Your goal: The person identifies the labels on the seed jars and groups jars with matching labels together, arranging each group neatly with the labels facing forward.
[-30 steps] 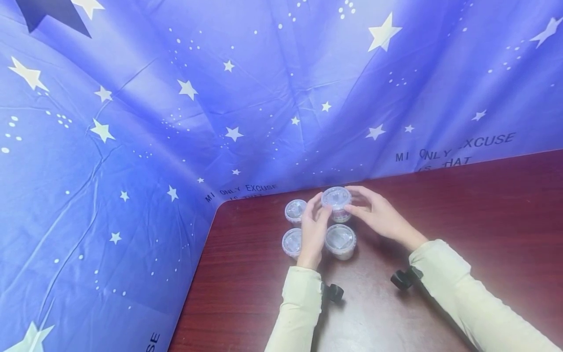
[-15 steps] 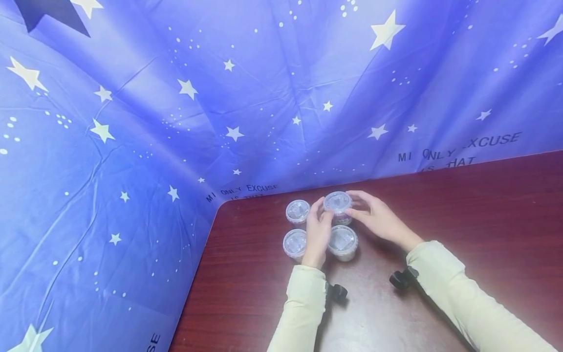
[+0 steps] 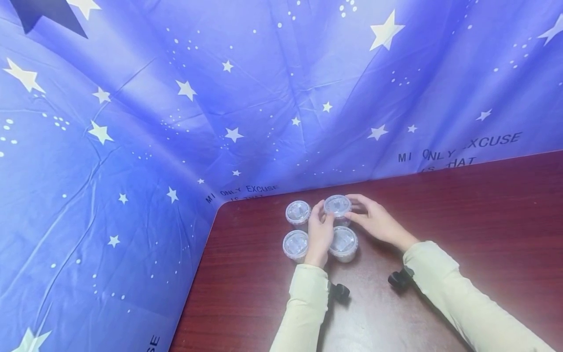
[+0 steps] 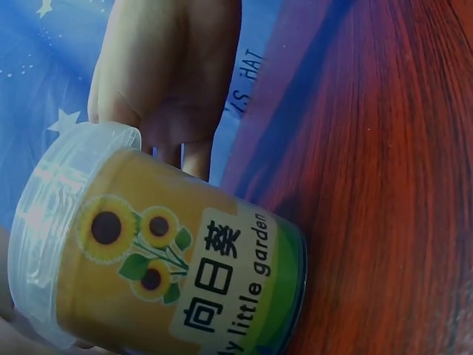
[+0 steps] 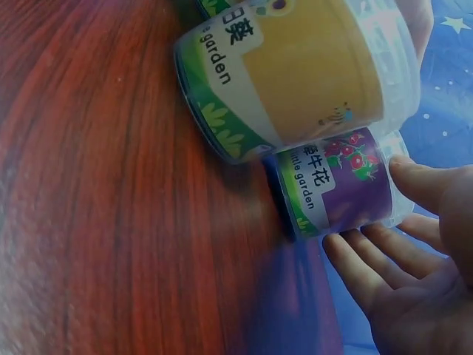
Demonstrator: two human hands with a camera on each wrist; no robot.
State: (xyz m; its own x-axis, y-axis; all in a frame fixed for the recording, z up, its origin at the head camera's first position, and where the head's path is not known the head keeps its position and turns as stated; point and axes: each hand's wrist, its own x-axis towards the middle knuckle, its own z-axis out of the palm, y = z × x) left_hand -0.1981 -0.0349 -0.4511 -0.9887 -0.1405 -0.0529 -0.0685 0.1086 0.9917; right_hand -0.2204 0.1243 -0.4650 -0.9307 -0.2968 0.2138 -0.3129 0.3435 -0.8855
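Observation:
In the head view, a lidded plastic cup (image 3: 337, 206) stands between both hands at the far right of a two-by-two group. My left hand (image 3: 320, 237) holds its left side, and my right hand (image 3: 381, 222) its right side, thumb in front and fingers behind. The right wrist view shows this cup's purple flower label (image 5: 360, 185), with my right thumb at the lid rim. Nearer me stands a sunflower-label cup (image 4: 148, 237) with a frosted clear lid, partly hiding the hands in the left wrist view. Two more lidded cups, far left (image 3: 298, 211) and near left (image 3: 293, 243), stand beside my left hand.
The dark red wood-grain table (image 3: 492, 234) reaches back to a blue star-printed curtain (image 3: 264, 98), which also closes off the left side. Black wrist cameras are strapped at the left cuff (image 3: 340, 293) and the right cuff (image 3: 398, 279).
The held cup has come down and slightly towards me, lining up behind the near right cup. Both hands have moved down with it, and the left has shifted slightly right.

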